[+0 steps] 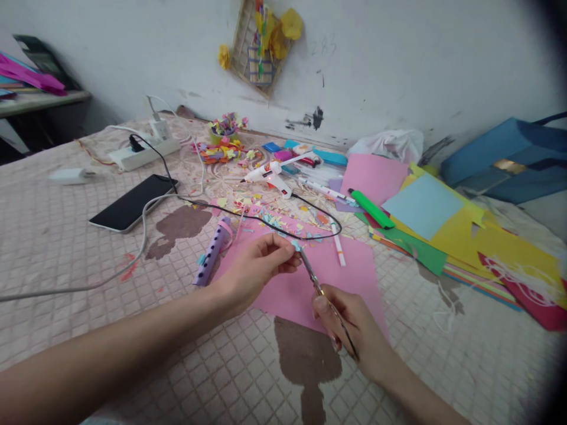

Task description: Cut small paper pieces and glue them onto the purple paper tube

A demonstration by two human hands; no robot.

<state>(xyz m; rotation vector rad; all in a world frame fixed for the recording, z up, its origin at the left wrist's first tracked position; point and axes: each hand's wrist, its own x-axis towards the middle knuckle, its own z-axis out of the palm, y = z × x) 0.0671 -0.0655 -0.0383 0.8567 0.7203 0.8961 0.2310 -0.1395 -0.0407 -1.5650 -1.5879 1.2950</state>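
Observation:
My left hand (pixel 272 260) pinches a small light blue piece of paper (pixel 296 244) between thumb and fingers, above a pink sheet (pixel 354 277). My right hand (pixel 345 319) grips metal scissors (pixel 312 274), whose narrow tips point up and left and reach the blue piece. Whether the blades are parted is too small to tell. Just beyond the hands, many tiny paper clippings (pixel 274 218) lie scattered on the sheet. To the left of my left hand lies a purple paper tube (pixel 212 254) with black dots. A white marker-like stick (pixel 338 245) rests on the pink sheet.
A white glue gun (pixel 270 175) trails a black cable over the sheet. A phone (pixel 133 203) and a power strip (pixel 142 154) with cords lie left. Coloured papers (pixel 443 218) and a green cutter (pixel 371 208) are at right; a small pot (pixel 224 136) stands by the wall.

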